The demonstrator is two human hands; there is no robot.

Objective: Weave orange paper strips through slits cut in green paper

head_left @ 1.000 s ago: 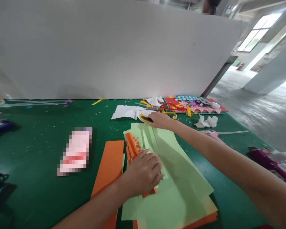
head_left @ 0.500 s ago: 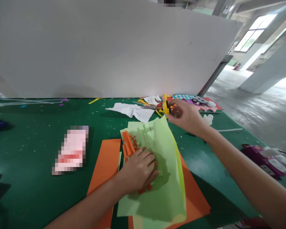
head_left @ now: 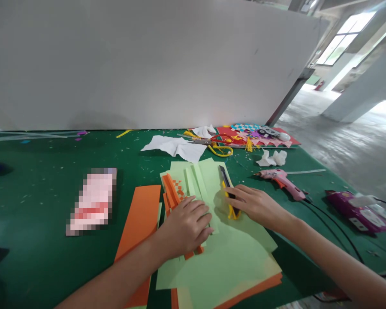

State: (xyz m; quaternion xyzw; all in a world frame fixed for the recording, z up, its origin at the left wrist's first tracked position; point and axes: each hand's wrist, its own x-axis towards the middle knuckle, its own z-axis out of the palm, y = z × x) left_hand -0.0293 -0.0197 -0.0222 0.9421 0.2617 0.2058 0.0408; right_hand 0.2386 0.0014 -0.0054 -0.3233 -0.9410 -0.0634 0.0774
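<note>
A stack of light green paper sheets (head_left: pixel 225 262) lies in front of me. My left hand (head_left: pixel 187 225) rests on it with fingers laid over folded orange strips (head_left: pixel 173 193) and pale green strips (head_left: pixel 197 182). Part of the strips is hidden beneath the palm. My right hand (head_left: pixel 255 204) has its fingers closed over a yellow utility knife (head_left: pixel 234 212). The knife is low over the right side of the sheets, its dark blade end (head_left: pixel 224 174) pointing away from me; the thumb is hidden.
Orange card (head_left: pixel 141 219) lies left of the stack. Behind are white tissue (head_left: pixel 176 146), scissors (head_left: pixel 209 140) and red card with decorations (head_left: pixel 287 139). A pink glue gun (head_left: pixel 284 182) and purple power strip (head_left: pixel 357 214) stand right, with cables. A whitish panel (head_left: pixel 148 64) borders the table's back.
My right hand has brought the utility knife down and nearer to me, onto the green sheets. The raised right side of the sheets has dropped flat. My left hand has stayed in place.
</note>
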